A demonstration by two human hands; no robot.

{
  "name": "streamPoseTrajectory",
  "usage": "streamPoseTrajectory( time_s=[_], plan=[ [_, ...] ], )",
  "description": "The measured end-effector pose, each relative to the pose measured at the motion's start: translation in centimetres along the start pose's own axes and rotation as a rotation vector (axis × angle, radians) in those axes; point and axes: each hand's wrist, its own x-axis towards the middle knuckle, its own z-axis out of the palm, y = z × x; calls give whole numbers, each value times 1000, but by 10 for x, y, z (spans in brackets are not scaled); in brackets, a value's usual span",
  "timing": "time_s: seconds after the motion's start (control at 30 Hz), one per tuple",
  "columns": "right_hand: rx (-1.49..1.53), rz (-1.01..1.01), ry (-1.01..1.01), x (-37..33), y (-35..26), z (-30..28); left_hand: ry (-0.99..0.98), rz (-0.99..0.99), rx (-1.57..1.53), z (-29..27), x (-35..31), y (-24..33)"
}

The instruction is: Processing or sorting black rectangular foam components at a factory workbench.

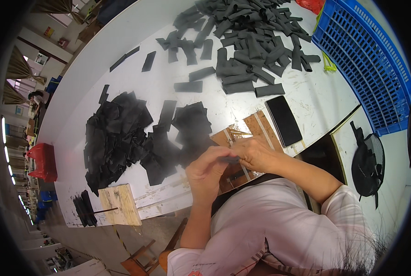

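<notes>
Close to the table's near edge, my left hand (208,170) is closed around a small dark fabric piece (229,159). My right hand (257,155) meets it there, its fingers pinched together at the piece's right end; the fingertips are partly hidden. Beneath both hands lies a brown board (257,121) with pale strips and shiny clear tape across it. Left of my hands, flat black fabric pieces (192,124) lie overlapping, next to a larger heap of flat black pieces (118,133). Farther back spreads a pile of rolled dark grey fabric tubes (247,50).
A black phone (283,120) lies right of the board. The blue plastic basket (366,55) stands at the far right, with a black mesh bag (369,165) nearer me. At the left front are a wooden block (121,204) with a rod, stacked black strips (84,209) and a red bag (43,162).
</notes>
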Motion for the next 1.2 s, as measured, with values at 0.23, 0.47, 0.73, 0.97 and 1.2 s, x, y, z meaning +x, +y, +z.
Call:
streamPoseTrajectory(
  time_s=[0.23, 0.47, 0.73, 0.97, 1.2],
  plan=[
    [119, 53, -26, 1, 10, 4, 79, 65, -14, 8, 4, 4],
    [84, 38, -43, 1, 3, -2, -12, 121, 75, 2, 6, 8],
    [32, 65, -88, 5, -2, -5, 59, 192, 192, 4, 6, 10],
    [-57, -80, -1, 19, -24, -28, 383, 144, -205, -1, 2, 14],
    [8, 17, -35, 5, -5, -1, 298, 131, -45, 0, -2, 10]
  ],
)
